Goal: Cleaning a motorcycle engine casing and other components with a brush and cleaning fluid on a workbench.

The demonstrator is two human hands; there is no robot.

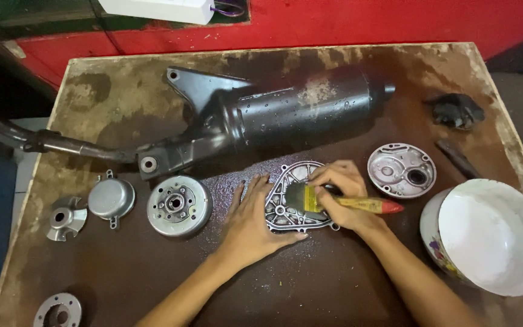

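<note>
Right hand (343,197) grips a paintbrush (346,201) lying crosswise, bristles leftward on the cover (286,206); left hand (252,221) flat.

White rectangular box (155,9) at top edge, beyond worktop (122,97), on red surface; partly cut off. No labels, signs or screens visible.

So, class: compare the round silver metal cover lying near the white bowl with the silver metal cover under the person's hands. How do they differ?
The round silver cover is a circle; the silver cover under the hands looks roughly triangular with rounded corners. The round cover lies free and untouched; the other is pressed down by the left hand while the right hand works a yellow-handled paintbrush on it. Both are bare metal and lie flat on the brown table.
</note>
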